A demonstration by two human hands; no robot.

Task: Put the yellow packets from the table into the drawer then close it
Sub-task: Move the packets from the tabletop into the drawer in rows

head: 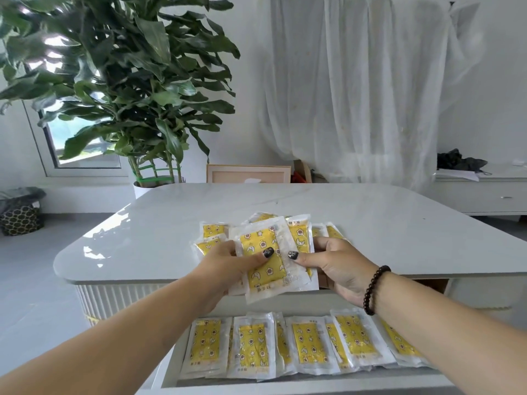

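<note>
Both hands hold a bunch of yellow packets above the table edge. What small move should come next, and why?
Probably lower the held packets into the open drawer and let go. The left hand and right hand already grip them above it, a row of packets lies inside, and more packets wait on the table.

hands (pixel 281 265): 2 | drawer (pixel 171 374): 1 | table (pixel 370 223): 1 | plant (pixel 119 81): 1

Drawer (pixel 171 374) open w/ packets in drawer (pixel 308 346) covering its floor; far tabletop (pixel 370 212) bare
</note>
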